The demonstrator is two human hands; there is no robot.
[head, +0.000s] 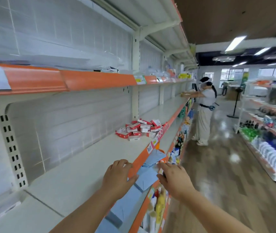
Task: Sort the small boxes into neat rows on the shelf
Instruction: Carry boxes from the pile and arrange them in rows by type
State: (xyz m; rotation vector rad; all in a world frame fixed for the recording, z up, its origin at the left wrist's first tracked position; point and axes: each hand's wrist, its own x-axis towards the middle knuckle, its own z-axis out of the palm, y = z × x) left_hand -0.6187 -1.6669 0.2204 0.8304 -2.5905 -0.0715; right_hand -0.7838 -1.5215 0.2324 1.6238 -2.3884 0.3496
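Note:
A loose heap of small red-and-white boxes [140, 129] lies jumbled on the cream shelf [76, 167], near its orange front edge and well ahead of my hands. My left hand [118, 176] reaches over the shelf's front edge, fingers loosely bent, holding nothing that I can see. My right hand [174, 178] hovers in front of the shelf edge, and whether its fingertips hold anything is hidden. Between my hands, blue paper tags [148, 177] hang off the orange edge.
An orange-edged upper shelf [63, 80] overhangs the working shelf. Lower shelves [159, 204] hold bottles and packets. Another person [204, 110] stands further along the aisle at the same shelving. A second stocked rack [268, 132] lines the right side of the wooden floor.

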